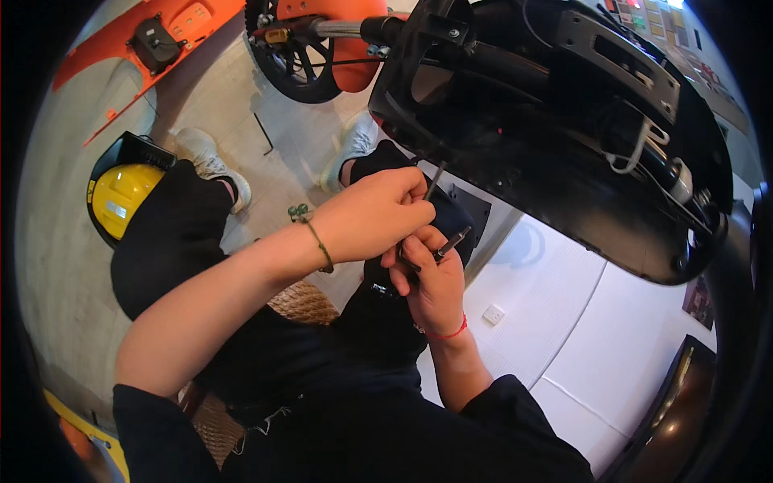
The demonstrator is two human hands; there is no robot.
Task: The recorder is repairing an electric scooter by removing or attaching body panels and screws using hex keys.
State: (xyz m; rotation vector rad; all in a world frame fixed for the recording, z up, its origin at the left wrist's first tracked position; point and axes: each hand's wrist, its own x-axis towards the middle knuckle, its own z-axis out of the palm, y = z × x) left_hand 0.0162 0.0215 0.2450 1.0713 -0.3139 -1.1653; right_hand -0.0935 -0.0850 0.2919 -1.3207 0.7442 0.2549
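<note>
1. Head cam: I see both bare hands near each other, just below the lower L edge of a big black shell (499, 145).
2. L hand (374, 213), green cord at wrist: fingers clamped on a thin metal rod (436, 181), upper end nr shell's edge; can't tell if touching.
3. R hand (435, 278), red cord at wrist: thumb + fingers pinched on a dark pen-shaped tool (453, 243), pale metal tip pointing up-R. Rest of tool hidden in grip.
4. Shell's R half carries a slotted metal plate (620, 64) + pale hook-shaped bracket (642, 149).
5. Floor, upper L: dark L-shaped bar (262, 131) btwn two white shoes; spoked wheel (308, 72) above.
6. Far L: yellow helmet (125, 197) beside L knee; orange panel (105, 76) w/ black box (155, 44) up top.
7. Lower R of hands: white socket plate (493, 314).
</note>
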